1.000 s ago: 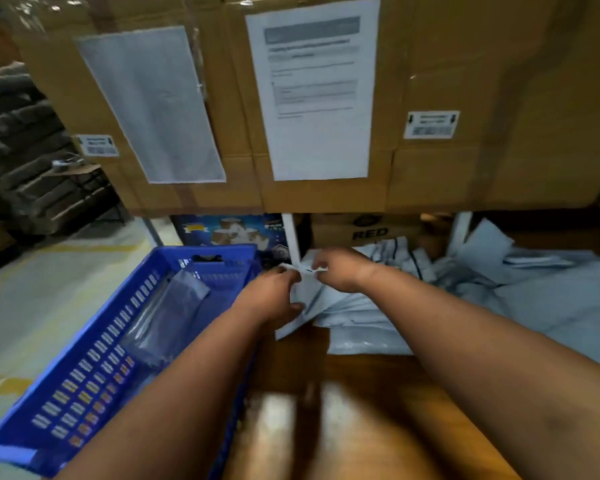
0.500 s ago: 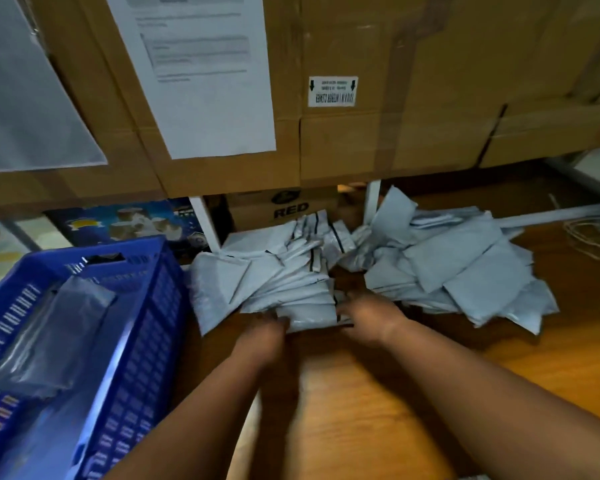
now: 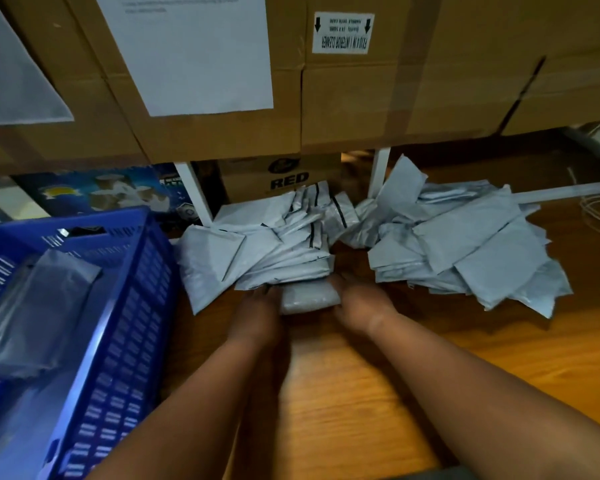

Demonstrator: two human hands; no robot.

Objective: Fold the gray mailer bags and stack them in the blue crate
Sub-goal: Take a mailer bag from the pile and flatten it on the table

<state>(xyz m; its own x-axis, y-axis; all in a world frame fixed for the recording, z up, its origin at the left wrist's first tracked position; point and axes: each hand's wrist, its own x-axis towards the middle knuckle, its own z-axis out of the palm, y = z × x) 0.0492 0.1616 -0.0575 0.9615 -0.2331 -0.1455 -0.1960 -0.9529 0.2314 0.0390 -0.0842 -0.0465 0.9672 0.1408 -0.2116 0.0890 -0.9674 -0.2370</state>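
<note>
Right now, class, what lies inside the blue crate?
Inside the blue crate lies a gray mailer bag, slanted against the left wall. The crate floor beneath it is covered, so more bags underneath cannot be ruled out.

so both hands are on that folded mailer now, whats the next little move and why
Probably lift the folded mailer left into the blue crate. The left hand and right hand flank it at the pile's near edge, it looks already folded, and the crate stands just left.

Two bare forearms reach in from the bottom edge, no sleeves showing; the left hand and right hand wear no gloves, rings or watch
</note>
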